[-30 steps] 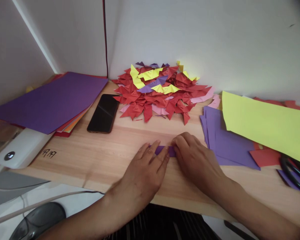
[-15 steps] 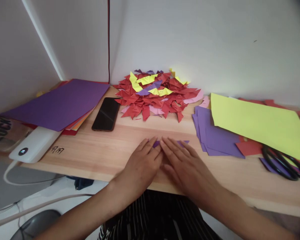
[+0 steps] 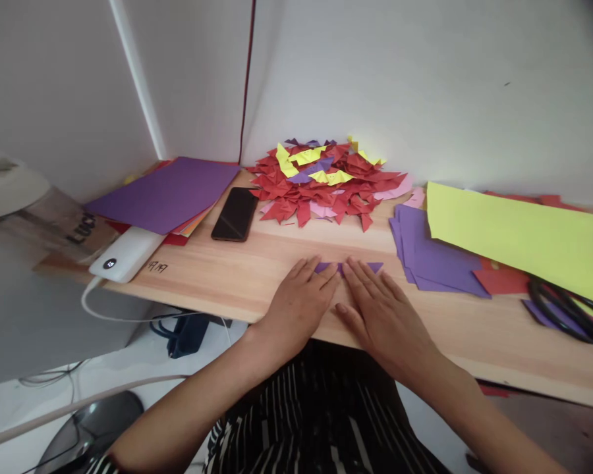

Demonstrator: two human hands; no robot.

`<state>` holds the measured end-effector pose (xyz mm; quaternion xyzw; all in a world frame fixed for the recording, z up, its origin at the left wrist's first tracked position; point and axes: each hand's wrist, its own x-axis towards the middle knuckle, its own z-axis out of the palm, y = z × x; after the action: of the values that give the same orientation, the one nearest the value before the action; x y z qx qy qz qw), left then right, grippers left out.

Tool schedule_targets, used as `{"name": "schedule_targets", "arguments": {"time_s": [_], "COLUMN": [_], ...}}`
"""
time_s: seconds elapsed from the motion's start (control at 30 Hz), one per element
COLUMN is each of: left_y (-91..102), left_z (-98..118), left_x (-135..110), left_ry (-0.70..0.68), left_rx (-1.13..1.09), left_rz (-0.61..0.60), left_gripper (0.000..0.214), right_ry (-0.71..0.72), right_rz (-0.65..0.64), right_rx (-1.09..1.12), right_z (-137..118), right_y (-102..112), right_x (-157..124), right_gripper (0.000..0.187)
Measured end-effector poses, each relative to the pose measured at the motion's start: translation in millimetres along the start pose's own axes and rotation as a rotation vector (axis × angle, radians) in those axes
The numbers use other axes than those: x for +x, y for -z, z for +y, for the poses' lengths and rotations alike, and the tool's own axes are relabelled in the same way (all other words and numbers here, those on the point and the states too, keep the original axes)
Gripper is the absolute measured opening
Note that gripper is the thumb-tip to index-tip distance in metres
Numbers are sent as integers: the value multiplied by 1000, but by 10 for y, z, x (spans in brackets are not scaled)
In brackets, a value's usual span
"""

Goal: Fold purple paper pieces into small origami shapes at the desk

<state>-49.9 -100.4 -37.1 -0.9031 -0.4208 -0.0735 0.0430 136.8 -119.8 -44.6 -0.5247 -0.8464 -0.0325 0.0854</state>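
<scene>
Both my hands lie flat on a wooden table [image 3: 257,276], fingers stretched out and pressing on a small folded purple paper [image 3: 374,267]. My left hand [image 3: 301,306] covers the paper's left part. My right hand [image 3: 383,316] covers the middle and right, so only the purple tips show past my fingertips. The rest of the paper is hidden under my palms.
A heap of folded red, yellow and purple paper shapes [image 3: 326,181] lies at the back. Nearby are a black phone [image 3: 235,214], a purple sheet stack [image 3: 170,194], a white power bank [image 3: 127,253], purple squares [image 3: 432,253], a yellow sheet [image 3: 518,237] and black scissors [image 3: 566,309].
My right hand went from curled on the purple paper to flat, fingers stretched out beside my left hand. The view pulled back and shifted left, showing more of the table's left end.
</scene>
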Motion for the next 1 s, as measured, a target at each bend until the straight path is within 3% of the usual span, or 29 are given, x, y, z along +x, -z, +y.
{"name": "schedule_targets", "arguments": {"time_s": [0.37,0.6,0.77,1.0], "left_y": [62,18,33,31], "left_z": [280,251,229,201], "left_x": [-33,-15,-29,-72], "left_ry": [71,51,48,32], "left_rx": [32,-2,-18,-25], "left_rz": [67,23,-9,-8], "left_gripper": [46,49,52,53], "right_ry": [-20,-33,18,-1], "right_rz": [13,-42,-53,-34], "right_rx": [-39,9,108,165], "right_z": [81,99,-38,-143], "right_y": [33,87,187,104], "right_x": [-123,-114,-68,-70], "right_gripper": [64,62,63,61]}}
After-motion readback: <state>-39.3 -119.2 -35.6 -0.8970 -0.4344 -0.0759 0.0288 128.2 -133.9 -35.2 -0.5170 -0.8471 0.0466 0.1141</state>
